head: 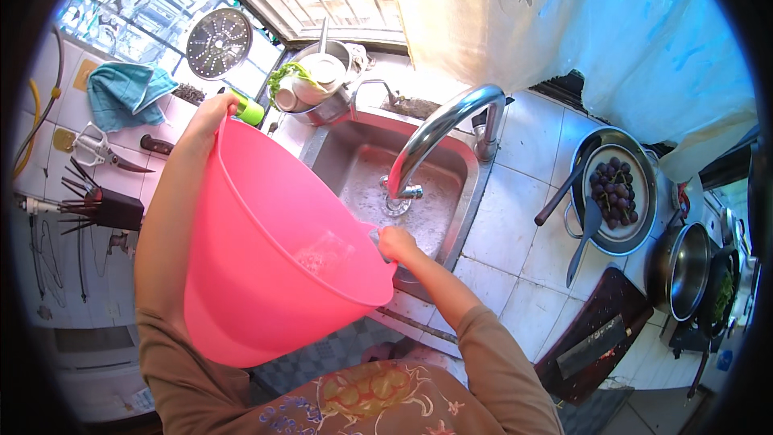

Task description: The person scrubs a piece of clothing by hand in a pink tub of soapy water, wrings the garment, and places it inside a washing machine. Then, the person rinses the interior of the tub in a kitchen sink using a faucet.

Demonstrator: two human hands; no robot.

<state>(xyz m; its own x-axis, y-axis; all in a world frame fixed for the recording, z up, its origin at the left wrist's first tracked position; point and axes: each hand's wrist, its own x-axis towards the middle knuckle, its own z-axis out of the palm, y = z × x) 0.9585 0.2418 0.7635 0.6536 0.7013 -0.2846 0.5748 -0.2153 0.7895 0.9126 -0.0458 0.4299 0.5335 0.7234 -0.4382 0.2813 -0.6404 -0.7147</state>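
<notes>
A large pink plastic basin [253, 193] is tilted towards the steel sink [477, 175], its mouth facing the sink. My left hand [218, 110] grips the far left part of its rim. On the near right side, my right hand [397, 244] is closed around the rim or a handle there. A little sudsy water [323, 254] lies inside the basin near the lower rim. The curved chrome faucet [447, 118] arches over the sink, where foamy water surrounds the drain [397, 204].
Left of the sink stand stacked pots and bowls [320, 81]. Scissors [102, 148] and a knife block [112, 208] are at the left wall. On the right counter are grapes [613, 193] on a plate over a pot, a cutting board [628, 302] with a cleaver [592, 347], and a steel pot [688, 272].
</notes>
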